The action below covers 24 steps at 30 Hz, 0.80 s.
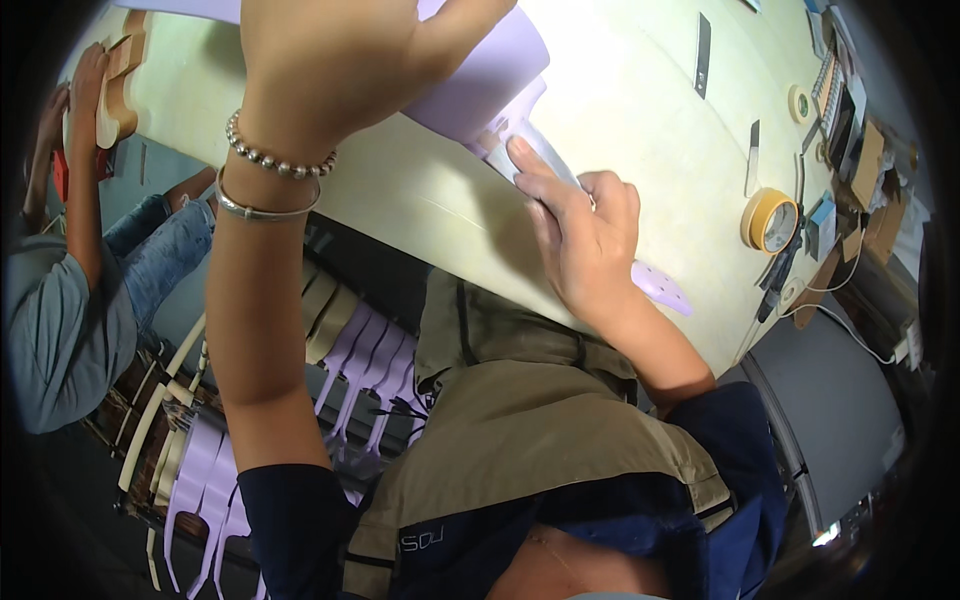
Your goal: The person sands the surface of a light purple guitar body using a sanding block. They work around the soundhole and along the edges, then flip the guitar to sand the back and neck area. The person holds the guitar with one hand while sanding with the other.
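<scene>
A lilac ukulele-shaped instrument (495, 75) lies tilted across the near side of the pale table, its rounded body at the top of the view. Its neck runs down to the right and ends in a lilac headstock (660, 287) with small holes. My left hand (335, 60), with a beaded bracelet and a bangle at the wrist, grips the body; the thumb stretches over it and the other fingers are cut off by the frame. Around the pale grey upper neck my right hand (585, 225) is closed, fingertips pressed near the joint. Anything else inside that hand is hidden.
On the pale table (640, 120) lie a metal strip (703, 55), a thin blade tool (753, 160) and a yellow tape roll (770, 221). Clutter lines its right edge. A rack of lilac parts (365, 360) stands below left. Far left, another person's hands (88, 75) touch a wooden piece (120, 90).
</scene>
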Each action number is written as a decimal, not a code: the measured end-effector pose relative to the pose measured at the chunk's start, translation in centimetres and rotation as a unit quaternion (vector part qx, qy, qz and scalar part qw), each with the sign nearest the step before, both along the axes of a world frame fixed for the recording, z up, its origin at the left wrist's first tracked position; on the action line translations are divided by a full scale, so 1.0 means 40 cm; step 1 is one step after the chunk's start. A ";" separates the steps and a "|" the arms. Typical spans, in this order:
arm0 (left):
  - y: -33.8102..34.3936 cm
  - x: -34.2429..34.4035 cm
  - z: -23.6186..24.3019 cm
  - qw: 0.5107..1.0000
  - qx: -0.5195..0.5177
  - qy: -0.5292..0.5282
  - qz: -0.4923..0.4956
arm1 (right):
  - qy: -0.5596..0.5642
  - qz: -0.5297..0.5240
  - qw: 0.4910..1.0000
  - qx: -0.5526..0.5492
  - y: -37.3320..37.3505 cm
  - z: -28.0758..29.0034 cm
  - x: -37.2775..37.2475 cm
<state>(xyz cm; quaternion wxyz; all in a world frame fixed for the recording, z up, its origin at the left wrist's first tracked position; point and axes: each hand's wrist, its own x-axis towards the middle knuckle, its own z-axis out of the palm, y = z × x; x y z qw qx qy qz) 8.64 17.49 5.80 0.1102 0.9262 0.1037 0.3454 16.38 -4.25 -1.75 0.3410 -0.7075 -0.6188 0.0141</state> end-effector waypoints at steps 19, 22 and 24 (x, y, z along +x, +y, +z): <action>0.020 0.004 0.017 0.984 -0.011 0.176 0.030 | 0.062 0.003 0.998 0.008 0.040 0.016 0.046; 0.024 0.008 0.015 0.987 -0.022 0.160 0.014 | 0.092 -0.024 0.995 0.007 0.047 0.017 0.033; 0.026 0.005 0.013 0.987 -0.028 0.156 0.007 | 0.090 -0.030 0.995 0.011 0.020 0.030 0.013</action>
